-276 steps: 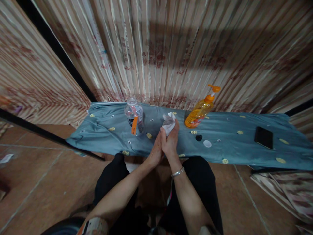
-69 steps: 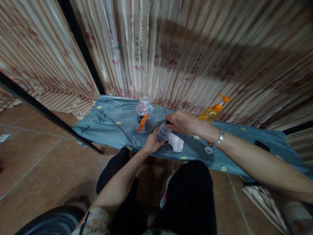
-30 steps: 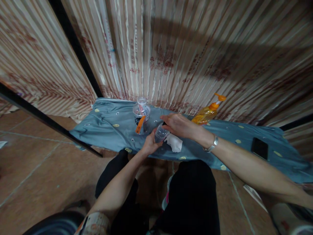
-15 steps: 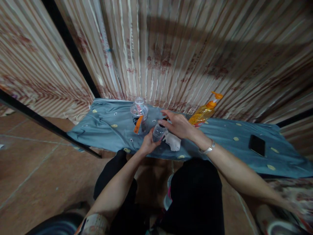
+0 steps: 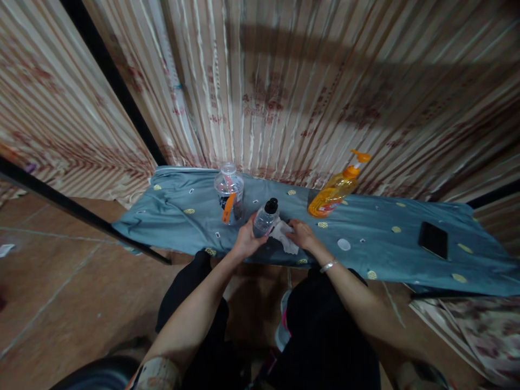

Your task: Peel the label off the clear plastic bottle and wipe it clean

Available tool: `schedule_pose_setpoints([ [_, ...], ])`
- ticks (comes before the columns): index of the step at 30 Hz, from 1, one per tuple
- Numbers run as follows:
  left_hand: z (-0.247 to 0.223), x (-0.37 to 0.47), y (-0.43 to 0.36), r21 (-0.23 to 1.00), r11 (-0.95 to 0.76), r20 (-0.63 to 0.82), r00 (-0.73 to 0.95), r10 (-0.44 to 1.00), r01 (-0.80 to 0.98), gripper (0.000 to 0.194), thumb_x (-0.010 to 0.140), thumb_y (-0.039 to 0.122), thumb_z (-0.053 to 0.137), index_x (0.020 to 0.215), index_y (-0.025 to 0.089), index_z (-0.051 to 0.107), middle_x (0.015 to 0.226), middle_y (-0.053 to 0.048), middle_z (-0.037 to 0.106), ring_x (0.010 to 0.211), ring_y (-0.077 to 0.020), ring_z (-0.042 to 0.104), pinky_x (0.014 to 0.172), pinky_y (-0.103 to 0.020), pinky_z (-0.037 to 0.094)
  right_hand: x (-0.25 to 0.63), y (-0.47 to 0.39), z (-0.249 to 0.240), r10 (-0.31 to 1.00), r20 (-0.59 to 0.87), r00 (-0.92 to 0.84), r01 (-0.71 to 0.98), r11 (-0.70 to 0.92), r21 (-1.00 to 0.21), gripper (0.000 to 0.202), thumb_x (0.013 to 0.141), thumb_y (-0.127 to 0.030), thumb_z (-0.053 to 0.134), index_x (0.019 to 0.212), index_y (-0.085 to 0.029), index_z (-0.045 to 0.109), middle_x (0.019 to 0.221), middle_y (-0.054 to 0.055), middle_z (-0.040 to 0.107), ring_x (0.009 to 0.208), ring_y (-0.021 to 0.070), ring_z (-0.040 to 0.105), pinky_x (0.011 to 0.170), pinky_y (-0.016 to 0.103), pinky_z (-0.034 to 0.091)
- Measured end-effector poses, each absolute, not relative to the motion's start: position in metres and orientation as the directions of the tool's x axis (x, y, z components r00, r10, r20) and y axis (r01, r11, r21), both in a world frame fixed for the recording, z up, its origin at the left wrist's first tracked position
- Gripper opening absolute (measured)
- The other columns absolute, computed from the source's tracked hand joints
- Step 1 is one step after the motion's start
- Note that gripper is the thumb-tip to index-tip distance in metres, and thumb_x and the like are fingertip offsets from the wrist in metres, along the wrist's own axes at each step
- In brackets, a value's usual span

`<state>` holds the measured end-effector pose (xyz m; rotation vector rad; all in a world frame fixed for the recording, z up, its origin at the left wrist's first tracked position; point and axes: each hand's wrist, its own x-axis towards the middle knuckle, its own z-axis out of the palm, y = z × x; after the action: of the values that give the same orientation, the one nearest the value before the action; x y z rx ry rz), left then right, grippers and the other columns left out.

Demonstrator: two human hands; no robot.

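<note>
My left hand is wrapped round a small clear bottle with a black cap. The bottle is tilted slightly, low over the cloth. Just right of it, my right hand has its fingers closed on the edge of a crumpled white tissue. Its fingertips are partly hidden. Beyond my left hand stands a clear plastic container with an orange strip on its front. To the right, an orange pump bottle with yellow-orange liquid stands on the cloth.
A blue-grey patterned cloth covers the narrow bench. Towards its right end lies a black phone, and a small white disc rests nearer the middle. A striped curtain hangs behind. Dark metal bars frame the left side.
My right hand has left the bottle's black cap and come down to the tissue at the right. My left hand keeps the bottle in about the same place.
</note>
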<state>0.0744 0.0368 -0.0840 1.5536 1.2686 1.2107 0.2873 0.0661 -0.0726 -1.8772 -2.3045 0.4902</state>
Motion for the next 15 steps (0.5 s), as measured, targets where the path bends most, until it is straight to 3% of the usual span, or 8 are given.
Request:
schedule_pose_setpoints([
  [4,-0.081,0.075,0.037,0.950,-0.196,0.190,0.046,0.981,0.243,0.072,0.060,0.012,0.076,0.128,0.015,0.050,0.109,-0.006,0.071,0.103,-0.0258,0.066,0.098,-0.041,0.048,0.286,0.071,-0.055,0.985,0.038,-0.166,0.868,0.164,-0.469,0.017,0.082,-0.022,0.056,0.097,-0.018,0.063,0.080,0.002,0.069,0.073,0.0186,0.063,0.066,0.027,0.042],
  [7,-0.080,0.075,0.038,0.953,-0.189,0.183,0.045,0.982,0.238,0.074,0.060,0.013,0.075,0.129,0.015,0.050,0.109,-0.006,0.070,0.103,-0.0261,0.066,0.097,-0.042,0.049,0.279,0.075,-0.031,0.967,0.212,-0.142,0.755,0.245,-0.608,0.022,0.081,-0.026,0.055,0.099,-0.017,0.063,0.078,0.002,0.068,0.067,0.0177,0.061,0.062,0.027,0.043],
  [12,-0.080,0.074,0.039,0.958,-0.185,0.180,0.042,0.983,0.220,0.073,0.059,0.014,0.075,0.128,0.014,0.050,0.104,-0.007,0.071,0.099,-0.0273,0.067,0.096,-0.044,0.049,0.255,0.059,0.007,0.873,0.380,-0.304,0.636,0.483,-0.601,0.040,0.079,-0.015,0.046,0.115,-0.019,0.063,0.100,0.006,0.072,0.084,0.0203,0.065,0.080,0.034,0.050],
  [15,-0.081,0.074,0.039,0.963,-0.191,0.187,0.042,0.981,0.190,0.072,0.060,0.013,0.075,0.128,0.015,0.051,0.108,-0.007,0.070,0.102,-0.0272,0.066,0.096,-0.043,0.048,0.245,0.035,0.013,0.830,0.470,-0.299,0.621,0.544,-0.565,0.043,0.082,-0.017,0.046,0.123,-0.018,0.061,0.122,0.010,0.066,0.113,0.0247,0.060,0.099,0.041,0.046],
])
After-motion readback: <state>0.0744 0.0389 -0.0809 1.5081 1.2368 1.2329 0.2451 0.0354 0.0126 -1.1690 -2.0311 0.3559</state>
